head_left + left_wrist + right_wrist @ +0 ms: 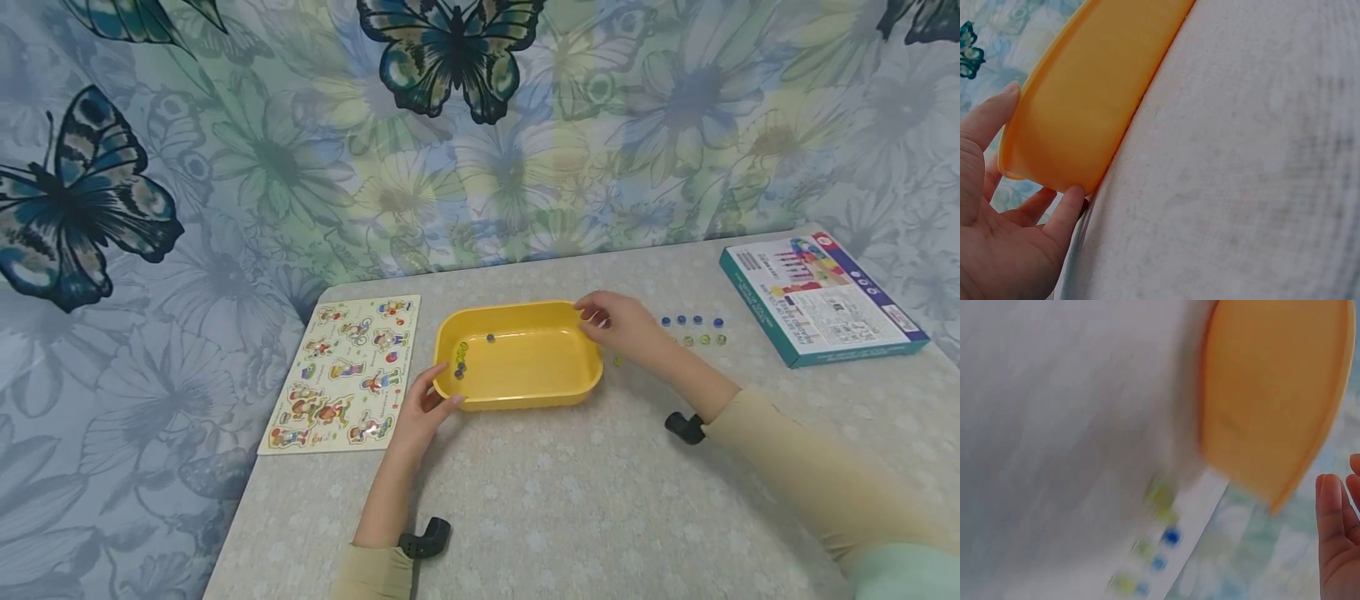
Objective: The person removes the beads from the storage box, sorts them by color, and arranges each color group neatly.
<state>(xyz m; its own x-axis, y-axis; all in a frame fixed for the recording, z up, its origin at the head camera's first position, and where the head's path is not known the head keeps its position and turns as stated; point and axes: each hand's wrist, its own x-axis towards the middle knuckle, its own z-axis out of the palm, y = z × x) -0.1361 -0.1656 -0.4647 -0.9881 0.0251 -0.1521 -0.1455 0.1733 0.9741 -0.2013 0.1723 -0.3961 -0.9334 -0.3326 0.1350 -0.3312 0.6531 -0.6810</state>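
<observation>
A yellow plastic tray (536, 362) stands on the table, with several small green and blue marbles (461, 353) at its left end and one blue marble (491, 337) farther in. At the tray's near left corner, my left hand (420, 417) holds the end; the left wrist view shows the thumb by the rim and the fingers against the outer wall. My right hand (626, 327) is by the far right corner, its fingers loosely bent. In the right wrist view this hand (1339, 544) appears apart from the tray, and nothing shows between the visible fingers.
Right of the tray lie a row of blue marbles (681, 320) and a row of green ones (704, 340). A single green marble (617, 362) sits beneath the right hand. A picture board (345, 367) lies left, a flat box (825, 300) right. Butterfly-patterned fabric (525, 183) hangs behind.
</observation>
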